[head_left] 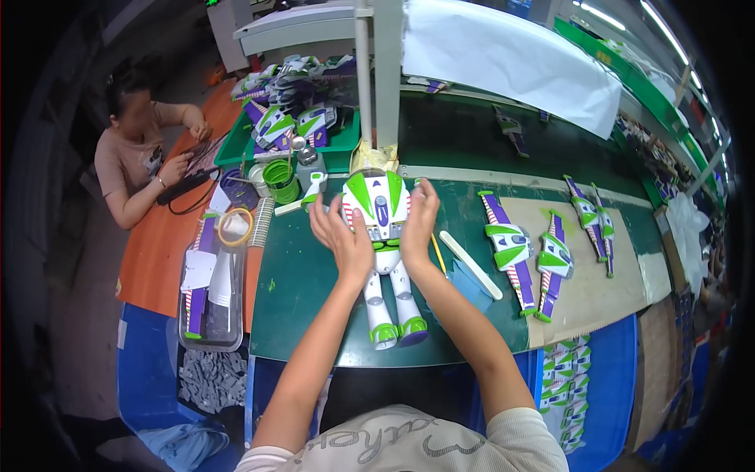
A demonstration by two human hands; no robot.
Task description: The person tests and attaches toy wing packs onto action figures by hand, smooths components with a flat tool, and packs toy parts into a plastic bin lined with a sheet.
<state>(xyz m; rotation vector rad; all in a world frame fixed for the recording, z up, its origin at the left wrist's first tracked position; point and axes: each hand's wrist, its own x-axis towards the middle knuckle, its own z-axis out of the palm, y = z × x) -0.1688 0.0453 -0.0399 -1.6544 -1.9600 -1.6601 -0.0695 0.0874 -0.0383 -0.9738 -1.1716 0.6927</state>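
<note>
Clasped between left hand and right hand, a white-and-green plastic toy figure shows its chest above a dark-green tabletop.

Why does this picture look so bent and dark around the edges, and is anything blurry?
Head view: its fisheye lens bows the front edge of the dark green tabletop, and the corners go black; same view: long white tube lights glare at upper right, the white-and-green plastic toy figure looks fairly sharp, whitish plastic sheeting near the right rim softer.
</note>
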